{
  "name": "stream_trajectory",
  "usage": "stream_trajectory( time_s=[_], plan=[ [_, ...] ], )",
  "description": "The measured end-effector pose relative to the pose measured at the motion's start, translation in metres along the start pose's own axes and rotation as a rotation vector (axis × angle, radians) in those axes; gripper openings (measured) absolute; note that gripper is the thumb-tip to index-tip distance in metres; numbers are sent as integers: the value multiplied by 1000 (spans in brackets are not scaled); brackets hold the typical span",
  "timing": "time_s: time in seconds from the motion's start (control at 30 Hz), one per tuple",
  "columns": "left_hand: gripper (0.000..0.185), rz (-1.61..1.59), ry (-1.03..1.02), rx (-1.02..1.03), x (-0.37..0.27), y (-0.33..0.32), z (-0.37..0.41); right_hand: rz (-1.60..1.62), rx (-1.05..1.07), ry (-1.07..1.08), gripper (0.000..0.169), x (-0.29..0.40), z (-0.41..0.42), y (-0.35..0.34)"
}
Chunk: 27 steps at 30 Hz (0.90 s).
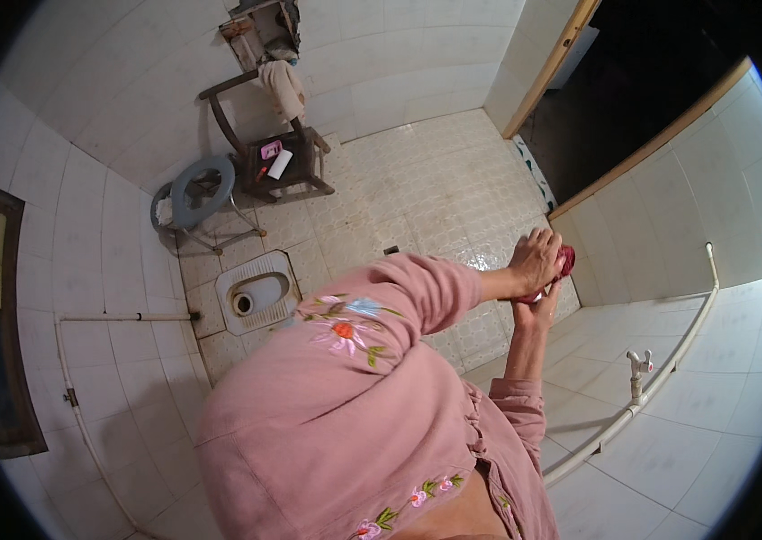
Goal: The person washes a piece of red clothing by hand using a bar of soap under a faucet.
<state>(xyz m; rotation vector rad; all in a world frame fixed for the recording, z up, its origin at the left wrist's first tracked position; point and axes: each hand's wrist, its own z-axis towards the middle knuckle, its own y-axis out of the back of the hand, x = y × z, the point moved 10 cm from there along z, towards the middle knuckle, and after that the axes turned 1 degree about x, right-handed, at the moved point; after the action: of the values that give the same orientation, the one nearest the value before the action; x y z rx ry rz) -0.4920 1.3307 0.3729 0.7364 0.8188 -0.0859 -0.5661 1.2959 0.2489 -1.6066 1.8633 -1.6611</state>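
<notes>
My left hand lies over a bunched dark red cloth, its fingers curled around it. From below, my right hand meets it, palm turned up with the fingers against the cloth. A small white patch shows between the two hands; I cannot tell what it is. Most of the cloth is hidden by my fingers. Both hands are held out to the right, above the tiled floor and close to the right wall. My pink embroidered sleeves are pushed up from the wrists.
A white squat toilet is set in the floor, near a grey commode seat. A wooden chair carries small items and a towel. A tap rises from a wall pipe at right. Beyond is a dark doorway.
</notes>
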Motion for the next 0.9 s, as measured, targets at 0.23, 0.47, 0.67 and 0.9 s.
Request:
stream_trajectory(
  time_s=[0.23,0.47,0.67,0.9],
  plan=[
    [39,151,-121,-5,-8,37,-38,-84,57,8,58,-15,13,-28],
    [26,105,90,-165,125,78,48,-108,188,-40,50,-88,46,-94],
    [41,-810,493,-471,254,137,98,106,-93,-64,30,-163,124,-113],
    [40,-510,18,-36,291,204,87,152,-84,157,16,-176,233,-182]
  ],
)
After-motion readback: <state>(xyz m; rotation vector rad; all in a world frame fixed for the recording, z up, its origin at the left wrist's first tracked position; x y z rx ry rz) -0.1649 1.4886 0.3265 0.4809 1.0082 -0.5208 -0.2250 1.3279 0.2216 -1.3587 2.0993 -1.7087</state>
